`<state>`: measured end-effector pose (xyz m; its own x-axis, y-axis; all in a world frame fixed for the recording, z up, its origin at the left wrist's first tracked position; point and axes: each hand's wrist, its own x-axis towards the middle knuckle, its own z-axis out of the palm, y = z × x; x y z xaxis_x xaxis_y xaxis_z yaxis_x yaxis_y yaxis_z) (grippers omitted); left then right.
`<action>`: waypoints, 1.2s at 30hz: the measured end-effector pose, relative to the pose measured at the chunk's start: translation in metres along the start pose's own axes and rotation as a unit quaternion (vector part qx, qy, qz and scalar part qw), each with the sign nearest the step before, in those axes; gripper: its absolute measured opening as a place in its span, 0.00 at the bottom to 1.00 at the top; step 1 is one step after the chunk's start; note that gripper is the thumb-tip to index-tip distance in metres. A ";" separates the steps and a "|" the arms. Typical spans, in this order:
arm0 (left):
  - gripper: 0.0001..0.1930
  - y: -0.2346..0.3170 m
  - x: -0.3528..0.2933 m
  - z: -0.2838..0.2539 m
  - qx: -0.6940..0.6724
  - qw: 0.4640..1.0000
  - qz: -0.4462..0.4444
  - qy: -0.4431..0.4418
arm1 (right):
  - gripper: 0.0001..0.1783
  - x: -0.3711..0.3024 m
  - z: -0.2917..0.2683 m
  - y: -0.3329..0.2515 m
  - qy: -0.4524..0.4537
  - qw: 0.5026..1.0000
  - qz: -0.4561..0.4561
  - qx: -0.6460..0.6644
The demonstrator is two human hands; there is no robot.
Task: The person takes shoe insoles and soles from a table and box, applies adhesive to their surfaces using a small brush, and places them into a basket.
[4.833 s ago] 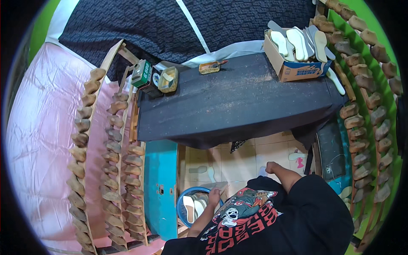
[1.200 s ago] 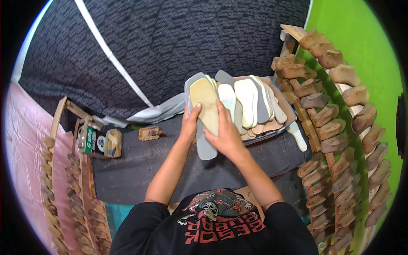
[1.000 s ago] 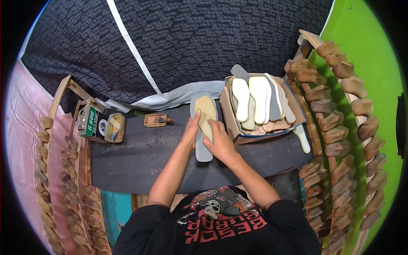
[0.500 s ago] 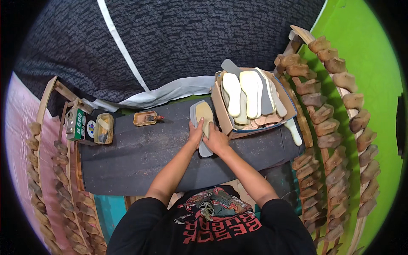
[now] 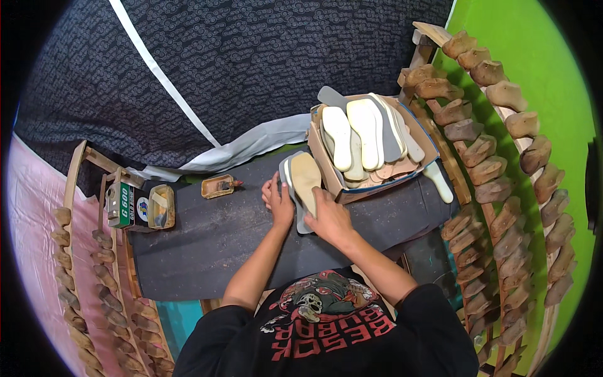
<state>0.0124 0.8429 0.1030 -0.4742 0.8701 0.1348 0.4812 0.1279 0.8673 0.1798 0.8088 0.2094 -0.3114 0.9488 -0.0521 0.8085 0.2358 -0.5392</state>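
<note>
A small stack of shoe insoles (image 5: 306, 174), tan on top with pale and grey layers beneath, is in front of me over the dark tabletop. My right hand (image 5: 331, 218) grips its lower right side, the thumb lying across the top piece. Against the left edge of the stack is my left hand (image 5: 278, 202), with fingers apart and bent and not wrapped round the layers. A cardboard box (image 5: 328, 164) just right of the stack is heaped with cream and grey insoles (image 5: 365, 133).
A small tray (image 5: 217, 186) with a brownish lump lies left of my hands. Farther left stand a green and dark can (image 5: 127, 206) and an open yellowish container (image 5: 161, 207). A loose pale insole (image 5: 438, 182) leans beside the box. Racks of wooden shoe lasts (image 5: 493, 169) flank the table.
My left hand's fingers have come off the stack's top to its left edge. The right hand has shifted along the right side. Pale layers now show under the tan piece.
</note>
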 end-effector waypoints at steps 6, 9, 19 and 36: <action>0.24 -0.004 0.005 -0.027 -0.229 0.964 0.055 -0.123 | 0.33 0.010 0.002 0.009 -0.038 0.928 -0.090 0.359; 0.27 -0.001 0.002 -0.050 -0.358 0.905 -0.029 -0.226 | 0.27 0.011 0.021 0.005 -0.199 0.759 -0.029 0.619; 0.37 -0.018 -0.023 -0.101 -0.415 0.896 -0.128 -0.093 | 0.25 0.008 0.125 -0.024 -0.204 0.796 -0.053 0.568; 0.38 -0.096 -0.026 -0.223 -0.496 0.825 -0.208 -0.173 | 0.39 0.114 0.161 -0.099 -0.135 0.915 0.080 0.373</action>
<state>-0.1859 0.7014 0.1236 -0.1244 0.9548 -0.2699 -0.5926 0.1466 0.7920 -0.0164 0.8599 0.1220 -0.4119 0.8487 -0.3316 0.3206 -0.2057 -0.9246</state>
